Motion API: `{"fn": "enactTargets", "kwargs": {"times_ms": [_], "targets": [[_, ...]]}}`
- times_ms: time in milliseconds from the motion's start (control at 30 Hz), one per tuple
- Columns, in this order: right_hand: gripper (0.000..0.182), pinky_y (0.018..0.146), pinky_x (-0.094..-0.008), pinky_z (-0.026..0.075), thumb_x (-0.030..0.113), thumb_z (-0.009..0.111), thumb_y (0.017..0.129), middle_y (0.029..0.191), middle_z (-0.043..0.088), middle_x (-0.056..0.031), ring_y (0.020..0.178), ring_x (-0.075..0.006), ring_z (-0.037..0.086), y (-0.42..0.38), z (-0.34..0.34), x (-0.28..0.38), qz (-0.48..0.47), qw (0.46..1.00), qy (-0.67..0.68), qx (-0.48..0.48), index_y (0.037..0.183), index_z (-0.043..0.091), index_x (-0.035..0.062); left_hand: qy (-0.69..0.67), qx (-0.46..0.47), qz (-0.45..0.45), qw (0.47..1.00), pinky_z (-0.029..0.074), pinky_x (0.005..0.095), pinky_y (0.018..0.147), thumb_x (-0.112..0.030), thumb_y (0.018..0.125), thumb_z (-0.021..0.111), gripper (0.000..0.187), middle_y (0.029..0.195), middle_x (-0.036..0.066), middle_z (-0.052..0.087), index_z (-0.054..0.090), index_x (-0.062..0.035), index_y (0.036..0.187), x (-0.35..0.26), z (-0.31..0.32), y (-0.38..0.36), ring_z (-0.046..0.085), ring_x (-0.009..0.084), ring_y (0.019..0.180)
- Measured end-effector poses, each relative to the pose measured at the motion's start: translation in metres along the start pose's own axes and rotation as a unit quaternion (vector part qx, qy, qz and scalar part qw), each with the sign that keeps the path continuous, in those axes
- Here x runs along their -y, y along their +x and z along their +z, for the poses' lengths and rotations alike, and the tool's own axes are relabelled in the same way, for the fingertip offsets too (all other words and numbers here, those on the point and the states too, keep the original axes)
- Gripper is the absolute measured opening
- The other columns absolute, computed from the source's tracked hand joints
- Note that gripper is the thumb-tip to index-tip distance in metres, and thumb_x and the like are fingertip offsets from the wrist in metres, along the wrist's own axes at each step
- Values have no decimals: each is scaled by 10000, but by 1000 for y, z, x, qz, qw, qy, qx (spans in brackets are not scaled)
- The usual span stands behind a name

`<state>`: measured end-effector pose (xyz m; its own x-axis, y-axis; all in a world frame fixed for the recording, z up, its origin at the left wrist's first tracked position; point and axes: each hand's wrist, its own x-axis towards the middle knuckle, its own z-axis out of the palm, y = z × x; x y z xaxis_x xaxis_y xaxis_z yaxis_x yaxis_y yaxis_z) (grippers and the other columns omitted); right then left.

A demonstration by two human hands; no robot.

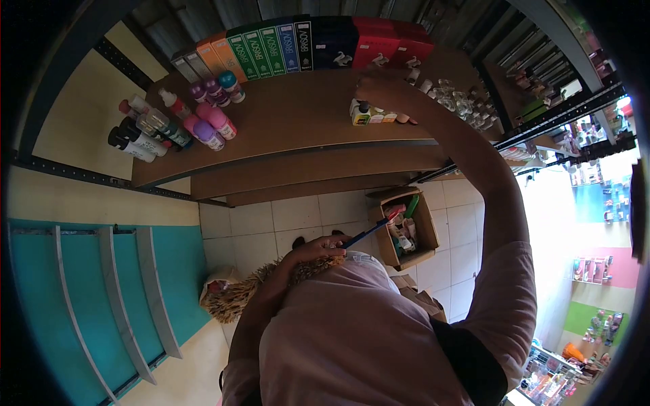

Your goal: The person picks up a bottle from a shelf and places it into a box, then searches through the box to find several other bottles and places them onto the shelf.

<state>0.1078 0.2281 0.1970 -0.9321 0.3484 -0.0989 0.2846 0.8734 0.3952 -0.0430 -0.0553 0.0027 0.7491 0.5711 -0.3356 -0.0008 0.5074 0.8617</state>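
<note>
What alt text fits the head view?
Seen from above, a person's right hand reaches to small bottles on a wooden shelf, below a row of coloured boxes. The left hand, held against the chest, grips a blue pen; a cardboard box stands on the tiled floor.

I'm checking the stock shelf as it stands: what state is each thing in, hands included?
Right hand: raised to the shelf, at the small items.
Left hand: closed on a blue-handled duster, against the chest.
Bottles: capped, most lying on their sides.
Boxes: closed, upright in a row.
Cardboard box: open, on the floor, filled.
Shelf: partly stocked.
</note>
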Motion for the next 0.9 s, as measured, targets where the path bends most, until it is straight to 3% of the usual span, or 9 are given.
{"fn": "enactTargets", "kwargs": {"times_ms": [200,400,500,600,800,900], "targets": [[94,744,-331,386,83,557,658,704,560,-31,758,-194,526,0,-8,-1,-8,1000,0,21,745,586,104,0,-3,-13,1000,361,232,764,-283,780,531,456,935,49,426,384,-134,1185,-8,2,-4,438,127,887],[157,703,-317,411,192,590,672,666,584,-14,718,-171,539,-7,-17,-15,66,982,177,-29,800,606,103,15,-11,-11,1000,364,236,768,-286,778,533,465,947,57,433,380,-127,1188,-4,0,-3,438,130,905],[210,642,-331,455,245,577,675,726,598,-77,733,-235,570,2,-18,-30,139,948,286,-32,821,605,96,-10,1,-12,1000,368,232,768,-281,777,535,469,934,55,441,377,-124,1190,2,-2,0,451,124,886],[230,644,-322,458,275,593,663,724,602,-77,704,-225,584,9,-33,-28,209,927,301,78,800,615,92,-6,8,-25,1000,373,227,763,-274,776,537,472,913,47,449,375,-116,1190,-3,-2,1,469,118,856],[206,578,-322,472,245,589,670,686,605,-76,611,-194,586,28,-14,-29,152,948,235,151,758,615,61,17,6,10,1000,384,216,726,-266,782,530,465,886,43,456,373,-108,1191,-3,-2,0,478,113,841],[200,518,-322,472,214,595,664,647,600,-85,576,-190,582,37,9,-35,177,923,293,178,727,602,24,24,-1,10,1000,385,216,719,-267,785,525,461,881,45,457,373,-110,1191,-10,1,-3,477,111,831]]}}
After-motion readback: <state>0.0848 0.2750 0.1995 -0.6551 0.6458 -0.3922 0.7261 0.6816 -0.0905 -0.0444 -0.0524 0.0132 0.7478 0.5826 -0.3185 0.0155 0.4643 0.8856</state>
